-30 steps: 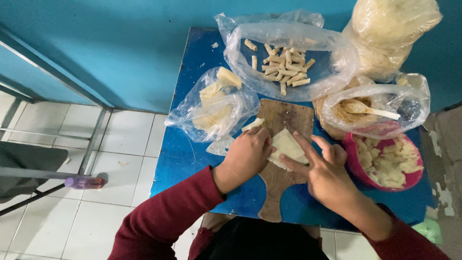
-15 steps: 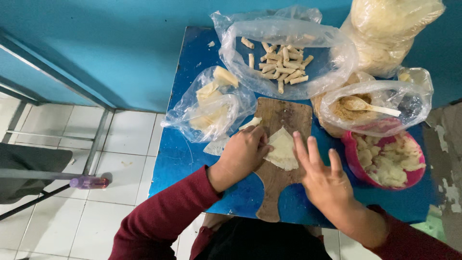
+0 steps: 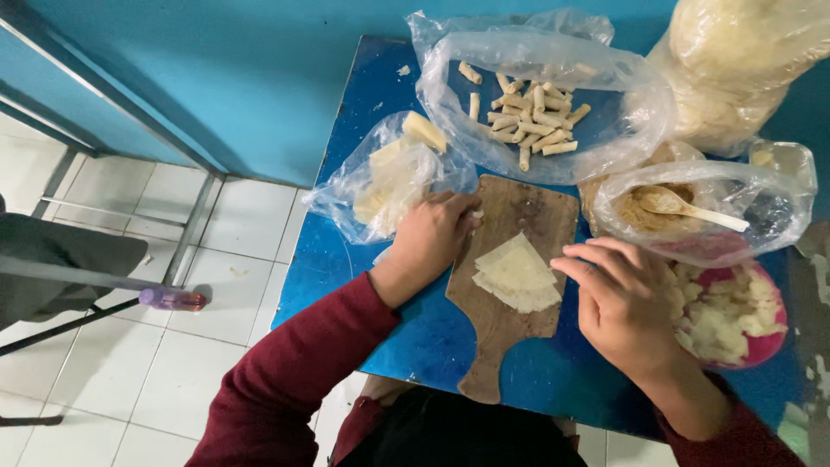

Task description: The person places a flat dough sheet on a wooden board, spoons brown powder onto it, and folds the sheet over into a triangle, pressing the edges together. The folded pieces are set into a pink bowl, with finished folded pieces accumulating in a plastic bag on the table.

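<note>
Against a teal wall, your blue tabletop [image 3: 346, 251] carries a wooden cutting board [image 3: 510, 216]; pale wrapper sheets [image 3: 516, 275] lie stacked there between your left hand [image 3: 432, 235], loosely curled, and right hand [image 3: 624, 304], fingers spread, both grips empty, within easy reach

Counts: 2 hands, left [image 3: 432, 238] & right [image 3: 627, 303]; 1 wooden cutting board [image 3: 510, 333] w/ 1 small stack of triangular wrapper sheets [image 3: 517, 275]; 1 blue worktop [image 3: 415, 337]. Approx. 20 rolled pastry sticks [image 3: 529, 117] in 1 clear bag, exact no. hard to tell. Also 1 bag of wrappers [image 3: 389, 177], 1 bag of brown filling [image 3: 700, 207] w/ 1 spoon [image 3: 692, 207], 1 pink bowl [image 3: 761, 346], 1 big tied sack [image 3: 735, 60].
</note>
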The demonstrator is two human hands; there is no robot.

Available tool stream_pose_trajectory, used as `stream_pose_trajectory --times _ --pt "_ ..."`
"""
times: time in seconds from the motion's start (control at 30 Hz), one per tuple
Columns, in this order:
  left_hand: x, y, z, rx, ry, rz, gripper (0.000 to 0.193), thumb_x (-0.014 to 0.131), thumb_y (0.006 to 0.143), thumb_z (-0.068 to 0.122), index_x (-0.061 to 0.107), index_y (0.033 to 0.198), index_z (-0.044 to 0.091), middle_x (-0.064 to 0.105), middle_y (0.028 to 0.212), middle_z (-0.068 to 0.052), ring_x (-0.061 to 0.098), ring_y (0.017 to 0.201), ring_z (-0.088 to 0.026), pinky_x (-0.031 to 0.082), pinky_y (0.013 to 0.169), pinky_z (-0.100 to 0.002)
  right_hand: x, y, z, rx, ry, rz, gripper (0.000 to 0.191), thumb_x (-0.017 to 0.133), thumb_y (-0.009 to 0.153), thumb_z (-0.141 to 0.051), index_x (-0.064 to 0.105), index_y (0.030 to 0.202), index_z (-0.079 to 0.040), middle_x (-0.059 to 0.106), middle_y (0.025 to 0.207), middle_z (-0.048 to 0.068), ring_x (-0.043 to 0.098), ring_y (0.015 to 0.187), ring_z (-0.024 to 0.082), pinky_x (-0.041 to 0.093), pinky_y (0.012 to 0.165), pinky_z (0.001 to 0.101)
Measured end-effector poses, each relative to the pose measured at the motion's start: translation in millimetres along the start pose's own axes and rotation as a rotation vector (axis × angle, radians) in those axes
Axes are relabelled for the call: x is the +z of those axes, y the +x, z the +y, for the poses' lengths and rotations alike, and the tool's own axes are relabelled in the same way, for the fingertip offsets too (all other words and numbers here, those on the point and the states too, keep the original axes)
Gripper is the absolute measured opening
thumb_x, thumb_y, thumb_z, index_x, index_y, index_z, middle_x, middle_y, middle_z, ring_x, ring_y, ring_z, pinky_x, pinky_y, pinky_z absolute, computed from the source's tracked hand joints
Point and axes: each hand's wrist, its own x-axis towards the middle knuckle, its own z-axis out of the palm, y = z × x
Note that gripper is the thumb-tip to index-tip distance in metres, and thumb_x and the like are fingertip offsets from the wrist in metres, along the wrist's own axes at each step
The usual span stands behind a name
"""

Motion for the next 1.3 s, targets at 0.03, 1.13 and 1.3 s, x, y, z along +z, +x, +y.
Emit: stream_pose_trajectory --times 0.03,1.13,1.3 --pt "-2 -1 -2 -0.027 -0.022 -0.023 0.015 0.072 0.091 0.014 0.072 0.104 0.007 0.072 0.091 -0.011 0.07 0.084 -0.035 0.055 0.071 -0.045 0 0 0 0.004 -0.003 0.018 0.03 0.065 0.085 0.003 0.073 0.109 -0.013 0.07 0.117 0.002 0.063 0.116 0.028 0.046 0.101 0.0433" --pt "-5 -26 52 -0.238 -0.558 -0.297 0.029 0.075 0.088 0.008 0.065 0.114 0.002 0.074 0.083 -0.008 0.075 0.072 -0.017 0.058 0.064 -0.031 38 -24 -9 0.599 0.466 -0.251 0.018 0.078 0.089 -0.017 0.074 0.103 -0.006 0.074 0.081 0.009 0.066 0.065 0.014 0.052 0.057 0.029" --pt "-8 -24 53 -0.241 -0.411 -0.247 0.021 0.07 0.094 0.015 0.067 0.11 0.003 0.073 0.081 -0.014 0.074 0.07 -0.029 0.057 0.062 -0.037 38 -20 -10 0.424 0.414 -0.166 0.015 0.077 0.091 -0.015 0.076 0.105 -0.01 0.071 0.087 0.007 0.065 0.067 0.017 0.052 0.059 0.0291"
